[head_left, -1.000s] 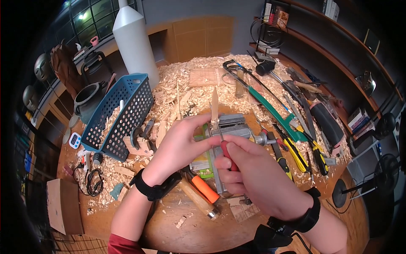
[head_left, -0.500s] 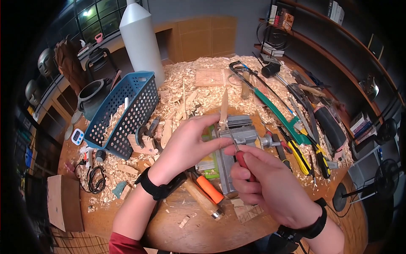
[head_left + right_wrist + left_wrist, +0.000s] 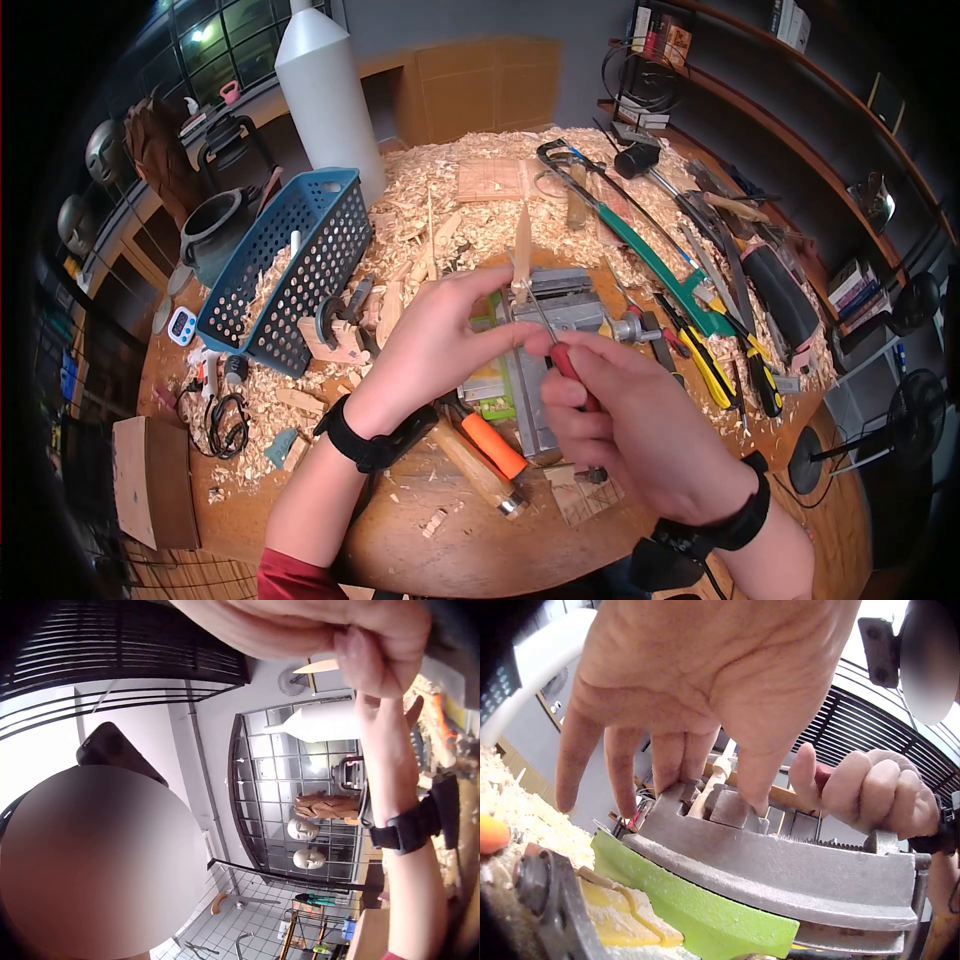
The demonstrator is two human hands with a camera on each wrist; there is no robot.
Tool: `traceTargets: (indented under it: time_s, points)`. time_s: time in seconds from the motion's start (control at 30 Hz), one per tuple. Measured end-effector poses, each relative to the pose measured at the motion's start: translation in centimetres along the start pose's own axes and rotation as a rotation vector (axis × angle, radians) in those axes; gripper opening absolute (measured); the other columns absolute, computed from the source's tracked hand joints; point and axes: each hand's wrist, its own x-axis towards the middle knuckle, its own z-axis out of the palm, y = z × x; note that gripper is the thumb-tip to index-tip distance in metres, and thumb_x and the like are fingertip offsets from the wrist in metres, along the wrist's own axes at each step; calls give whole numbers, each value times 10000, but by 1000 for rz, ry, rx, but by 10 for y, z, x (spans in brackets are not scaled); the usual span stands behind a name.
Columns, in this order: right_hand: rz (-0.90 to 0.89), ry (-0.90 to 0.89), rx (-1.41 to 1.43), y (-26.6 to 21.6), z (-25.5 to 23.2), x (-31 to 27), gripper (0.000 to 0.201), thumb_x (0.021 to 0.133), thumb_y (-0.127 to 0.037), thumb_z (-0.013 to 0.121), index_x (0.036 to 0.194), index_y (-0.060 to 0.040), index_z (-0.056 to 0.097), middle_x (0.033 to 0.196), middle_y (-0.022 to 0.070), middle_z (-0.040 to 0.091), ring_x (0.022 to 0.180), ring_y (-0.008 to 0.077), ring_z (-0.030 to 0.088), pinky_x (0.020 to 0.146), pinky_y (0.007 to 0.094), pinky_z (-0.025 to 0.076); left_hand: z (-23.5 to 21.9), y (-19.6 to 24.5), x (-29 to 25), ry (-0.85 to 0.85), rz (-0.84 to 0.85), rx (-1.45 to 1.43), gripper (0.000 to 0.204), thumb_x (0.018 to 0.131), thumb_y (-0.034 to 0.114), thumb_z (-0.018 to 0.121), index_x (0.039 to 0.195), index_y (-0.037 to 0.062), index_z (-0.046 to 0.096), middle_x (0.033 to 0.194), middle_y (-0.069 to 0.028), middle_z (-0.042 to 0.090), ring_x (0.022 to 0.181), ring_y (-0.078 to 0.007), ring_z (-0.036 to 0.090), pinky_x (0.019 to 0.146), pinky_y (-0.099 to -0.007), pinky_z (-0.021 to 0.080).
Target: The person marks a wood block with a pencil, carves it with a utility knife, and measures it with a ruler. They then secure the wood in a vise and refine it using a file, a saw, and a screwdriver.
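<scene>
A pointed piece of pale wood [image 3: 523,245] stands upright in the jaws of a grey metal vise [image 3: 565,310]. My right hand [image 3: 635,415] grips the red handle [image 3: 566,362] of a thin metal tool, whose shaft [image 3: 541,312] reaches the lower part of the wood. My left hand [image 3: 430,335] is spread at the vise, its fingers straight; in the left wrist view that hand [image 3: 705,682] has its fingertips down by the vise jaws, around the wood. Whether the left thumb touches the tool's shaft, I cannot tell.
Wood shavings [image 3: 420,160] cover the back of the table. A blue basket [image 3: 300,260] stands left. An orange handle [image 3: 492,446] and a wooden handle [image 3: 470,470] lie in front of the vise. To the right are a green saw [image 3: 650,260], yellow-black tools [image 3: 708,370] and a mallet [image 3: 636,160].
The head view has shifted slightly. Both hands keep their places at the vise, and the right hand with the red-handled tool has moved only a little.
</scene>
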Motion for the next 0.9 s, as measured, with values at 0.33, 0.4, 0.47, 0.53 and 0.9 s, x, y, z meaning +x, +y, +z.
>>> traceTargets:
  time_s: [0.33,0.4,0.47,0.53,0.9]
  points:
    - [27,18,8,1,3,-4,234,1078,-206,365,1215,-73,501,775,-49,388,579,54,280,506,210,234,2,-5,-1,11,-36,-16,510,847,147,739,1332,57,607,987,-115,722,835,-96,615,740,-270,489]
    - [-4,35,14,3,7,0,239,1074,-207,378,1226,-70,499,774,-46,388,579,54,281,495,208,229,2,-1,-1,5,-25,-27,508,848,146,737,1331,55,607,963,-103,720,811,-95,611,726,-265,486]
    - [28,35,26,5,7,-12,240,1074,-211,381,1226,-69,501,778,-45,393,578,54,282,495,208,231,2,-7,-1,13,-26,-36,506,849,146,735,1330,52,607,938,-91,718,787,-94,606,712,-261,483]
    - [65,21,35,4,4,-18,244,1074,-224,391,1233,-73,499,790,-40,405,575,54,282,500,210,240,7,-19,3,111,199,133,487,857,119,709,1330,58,611,837,-26,687,704,-40,544,630,-223,446]
    - [43,43,-10,9,3,-12,232,1077,-203,380,1243,-93,498,796,-36,400,606,60,301,518,209,257,10,-22,-1,136,167,94,525,840,141,755,1338,71,603,995,-89,721,622,-54,510,533,-239,413]
